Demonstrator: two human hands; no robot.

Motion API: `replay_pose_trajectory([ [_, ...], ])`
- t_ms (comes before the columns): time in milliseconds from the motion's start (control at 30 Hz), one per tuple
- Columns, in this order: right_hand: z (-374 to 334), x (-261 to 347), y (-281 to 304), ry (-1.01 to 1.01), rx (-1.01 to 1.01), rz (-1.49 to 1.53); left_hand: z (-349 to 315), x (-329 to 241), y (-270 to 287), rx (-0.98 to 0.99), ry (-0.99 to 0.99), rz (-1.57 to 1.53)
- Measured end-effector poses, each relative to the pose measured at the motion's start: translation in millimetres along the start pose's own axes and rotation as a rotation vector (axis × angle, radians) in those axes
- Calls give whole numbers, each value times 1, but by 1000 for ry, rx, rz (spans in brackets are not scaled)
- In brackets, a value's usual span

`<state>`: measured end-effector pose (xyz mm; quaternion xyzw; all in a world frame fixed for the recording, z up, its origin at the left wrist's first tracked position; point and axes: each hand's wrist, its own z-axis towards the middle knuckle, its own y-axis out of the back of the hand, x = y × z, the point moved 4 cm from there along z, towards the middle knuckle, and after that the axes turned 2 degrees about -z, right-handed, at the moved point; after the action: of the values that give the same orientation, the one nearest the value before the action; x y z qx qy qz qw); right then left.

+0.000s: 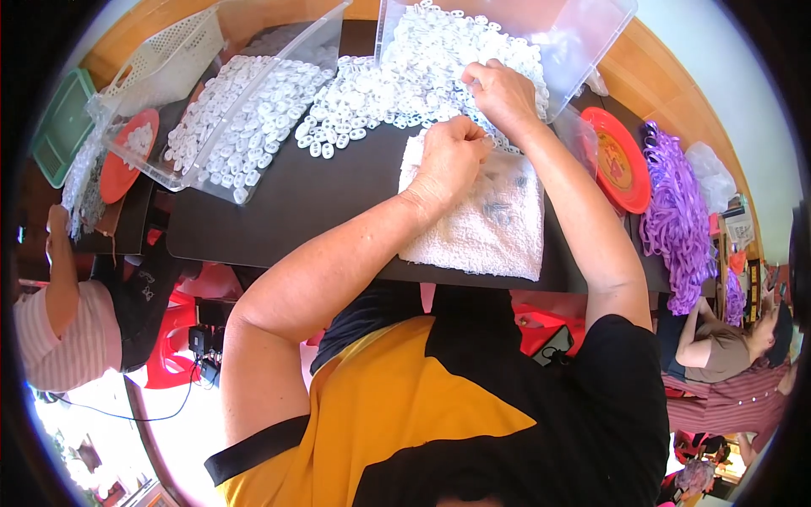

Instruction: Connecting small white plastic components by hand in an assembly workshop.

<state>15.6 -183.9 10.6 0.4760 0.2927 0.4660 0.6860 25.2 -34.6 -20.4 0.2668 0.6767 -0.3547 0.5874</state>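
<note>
Over the near edge of a heap of small white oval plastic pieces with holes (355, 93), my right hand (505, 95) is raised with thumb and fingertips pinched together. Whatever it holds, if anything, is too small to name. My left hand (450, 159) is closed just below and to the left, fingers curled and thumb pressed in. Its grip hides what is inside. Under it lies a folded white towel (515, 232) with faint bluish-grey marks, at the table's near side.
Clear plastic bins (198, 173) of white pieces lie tipped on the dark table (321, 198). At right are a red plate (612, 160) and a bundle of purple straps (676, 211). A red dish (127, 173) stands left. Other people sit on both sides.
</note>
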Motion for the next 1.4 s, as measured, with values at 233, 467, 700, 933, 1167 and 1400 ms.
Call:
replay_pose_trajectory([
  [233, 4, -3, -7, 17, -17, 34, 0, -1, -1, 8, 9, -5],
  [467, 6, -1, -6, -51, 22, 42, -2, -2, -2, 7, 30, -31],
  [700, -7, -17, -1, -140, -88, 317, -2, -1, -1, 10, 32, 0],
  [933, -34, -31, 13, -276, -56, 971, 1, -2, 2, -27, 33, -134],
  [1167, -116, -41, 60, -132, -16, 655, -2, -6, 2, 13, 69, -36],
  [1400, -160, -25, 55, -136, 196, 649, -7, -10, 0, -10, 26, -10],
])
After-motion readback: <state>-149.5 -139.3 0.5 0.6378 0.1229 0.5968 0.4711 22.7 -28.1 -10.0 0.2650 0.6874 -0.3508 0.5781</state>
